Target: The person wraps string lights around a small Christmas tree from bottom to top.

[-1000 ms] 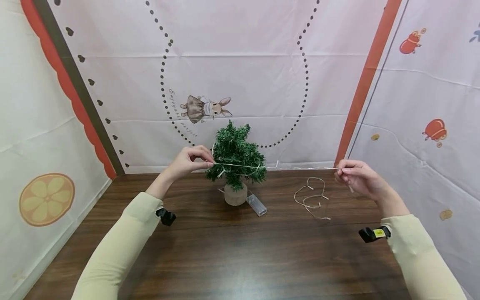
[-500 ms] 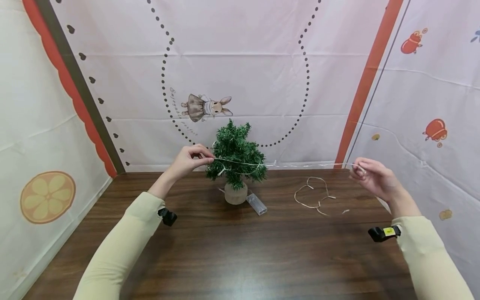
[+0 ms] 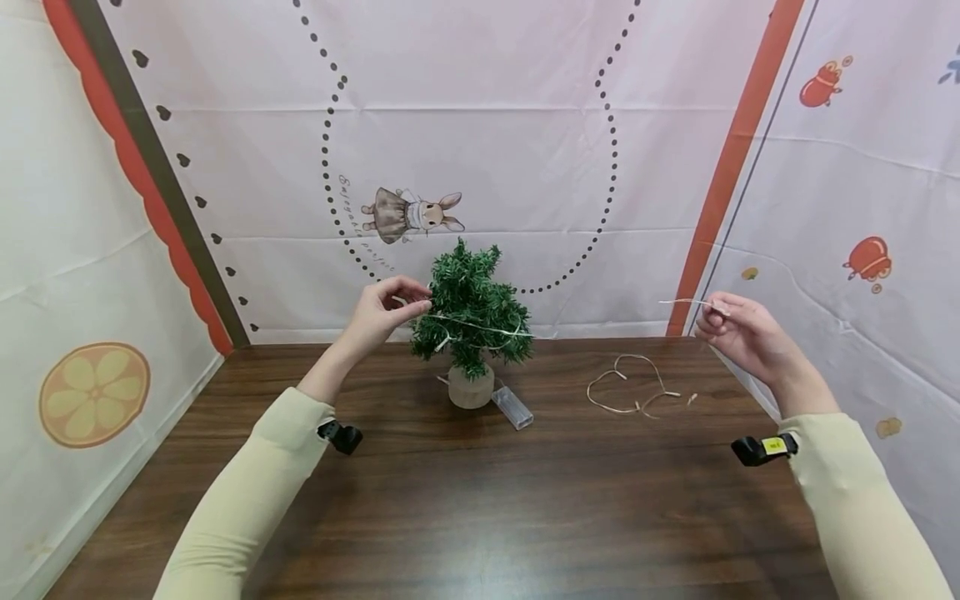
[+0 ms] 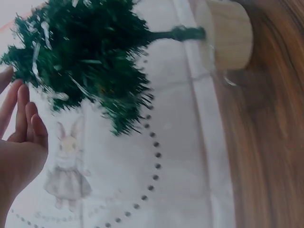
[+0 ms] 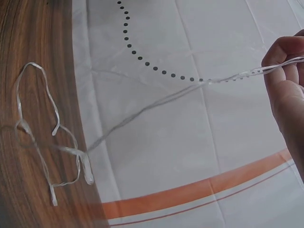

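A small green artificial Christmas tree stands upright on its round pale base near the table's back edge. A thin string of fairy lights crosses its branches. My left hand is at the tree's left side, fingertips by the branches; in the left wrist view its fingers are fairly straight, no wire visible between them. My right hand, raised at the right, pinches the light wire. The wire's stretch between tree and right hand is faint in the head view. Loose loops lie on the table.
A clear plastic box lies beside the tree's base. The brown wooden table meets a printed cloth backdrop behind the tree, with cloth also at both sides.
My right hand has moved right, then up, with the wire. My left hand has risen slightly and its fingertips have come off the wire, which now looks less taut. The loops have shifted right.
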`<state>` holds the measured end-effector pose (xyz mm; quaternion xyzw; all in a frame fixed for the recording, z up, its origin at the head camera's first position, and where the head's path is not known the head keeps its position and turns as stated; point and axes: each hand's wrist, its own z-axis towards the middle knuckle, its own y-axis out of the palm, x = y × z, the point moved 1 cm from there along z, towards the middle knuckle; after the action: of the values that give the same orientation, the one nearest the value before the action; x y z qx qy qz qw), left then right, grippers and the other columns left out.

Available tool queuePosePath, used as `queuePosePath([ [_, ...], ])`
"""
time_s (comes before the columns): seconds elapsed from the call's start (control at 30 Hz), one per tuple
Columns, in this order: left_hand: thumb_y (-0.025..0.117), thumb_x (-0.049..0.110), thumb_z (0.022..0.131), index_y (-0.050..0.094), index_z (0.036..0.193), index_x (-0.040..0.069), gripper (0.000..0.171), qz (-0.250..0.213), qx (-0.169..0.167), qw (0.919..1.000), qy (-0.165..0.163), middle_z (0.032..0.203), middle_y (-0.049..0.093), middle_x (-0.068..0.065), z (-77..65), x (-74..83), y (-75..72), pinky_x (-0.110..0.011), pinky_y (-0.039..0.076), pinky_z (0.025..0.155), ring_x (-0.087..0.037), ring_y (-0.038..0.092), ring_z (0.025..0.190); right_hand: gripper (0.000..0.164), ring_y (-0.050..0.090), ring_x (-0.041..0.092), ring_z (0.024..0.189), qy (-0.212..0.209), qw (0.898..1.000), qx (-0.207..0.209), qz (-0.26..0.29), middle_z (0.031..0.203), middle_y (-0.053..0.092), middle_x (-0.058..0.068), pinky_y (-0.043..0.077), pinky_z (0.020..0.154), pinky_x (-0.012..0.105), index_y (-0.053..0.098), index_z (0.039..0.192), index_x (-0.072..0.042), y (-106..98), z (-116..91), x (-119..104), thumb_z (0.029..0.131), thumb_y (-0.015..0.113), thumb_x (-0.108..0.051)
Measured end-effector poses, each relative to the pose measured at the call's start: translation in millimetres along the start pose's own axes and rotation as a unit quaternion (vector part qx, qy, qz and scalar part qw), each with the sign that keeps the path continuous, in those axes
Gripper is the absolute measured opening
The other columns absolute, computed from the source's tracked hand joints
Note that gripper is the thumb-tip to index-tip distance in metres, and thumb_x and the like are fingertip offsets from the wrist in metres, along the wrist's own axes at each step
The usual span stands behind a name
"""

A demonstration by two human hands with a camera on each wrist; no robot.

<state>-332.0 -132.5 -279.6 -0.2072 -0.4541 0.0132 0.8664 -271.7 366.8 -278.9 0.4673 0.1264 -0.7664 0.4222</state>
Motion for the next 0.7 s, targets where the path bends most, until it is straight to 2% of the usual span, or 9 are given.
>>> queuePosePath([
  [0.2,0.068,0.005,0.086,0.062,0.105,-0.007,0.024,-0.041,0.053,0.9961,0.058,0.085,0.062,-0.002,3.4,29.0,15.3,-0.019,0.048,0.064,-0.012,0.056,0.071,0.04,0.023,0.022,0.072,0.016,0.999,0.029,-0.026,0.084,0.058,0.003,0.016,0.068,0.031,0.057,0.103,0.005,4,9,-1,0.102,0.017,0.001],
  [0.3,0.069,0.003,0.085,0.062,0.103,-0.007,0.021,-0.054,0.064,0.9931,0.082,0.085,0.063,-0.002,6.1,47.7,26.1,-0.019,0.048,0.063,-0.013,0.056,0.071,0.039,0.025,0.022,0.072,0.025,0.998,0.039,-0.032,0.083,0.058,0.003,0.024,0.066,0.029,0.057,0.103,0.004,6,13,-2,0.102,0.018,0.001],
  [0.37,0.069,0.002,0.085,0.063,0.102,-0.007,0.021,-0.053,0.056,0.9924,0.096,0.086,0.065,-0.005,9.1,60.1,35.3,-0.02,0.049,0.065,-0.013,0.057,0.072,0.039,0.028,0.022,0.072,0.033,0.998,0.045,-0.04,0.083,0.057,0.003,0.034,0.069,0.027,0.058,0.102,0.003,9,16,-3,0.102,0.019,0.0],
  [0.47,0.068,0.0,0.084,0.064,0.104,-0.007,0.022,-0.044,0.025,0.9917,0.118,0.092,0.068,-0.013,15.9,75.6,53.1,-0.025,0.052,0.069,-0.016,0.061,0.076,0.038,0.031,0.021,0.073,0.041,0.997,0.045,-0.057,0.083,0.056,0.002,0.043,0.077,0.027,0.058,0.101,0.001,11,20,-2,0.102,0.021,0.0],
  [0.57,0.069,0.002,0.085,0.065,0.107,-0.005,0.024,-0.035,-0.011,0.9903,0.134,0.099,0.068,-0.017,28.1,78.3,75.0,-0.032,0.054,0.075,-0.019,0.064,0.082,0.035,0.029,0.022,0.072,0.044,0.996,0.042,-0.064,0.082,0.055,0.002,0.034,0.069,0.028,0.057,0.099,0.001,13,25,-1,0.102,0.021,0.001],
  [0.7,0.071,0.012,0.085,0.067,0.109,0.004,0.026,-0.034,-0.041,0.9888,0.14,0.101,0.068,-0.012,47.9,70.7,107.1,-0.036,0.054,0.079,-0.016,0.063,0.086,0.034,0.025,0.023,0.071,0.046,0.996,0.045,-0.067,0.08,0.054,0.002,0.019,0.067,0.033,0.057,0.099,0.002,15,31,4,0.102,0.023,0.0],
])
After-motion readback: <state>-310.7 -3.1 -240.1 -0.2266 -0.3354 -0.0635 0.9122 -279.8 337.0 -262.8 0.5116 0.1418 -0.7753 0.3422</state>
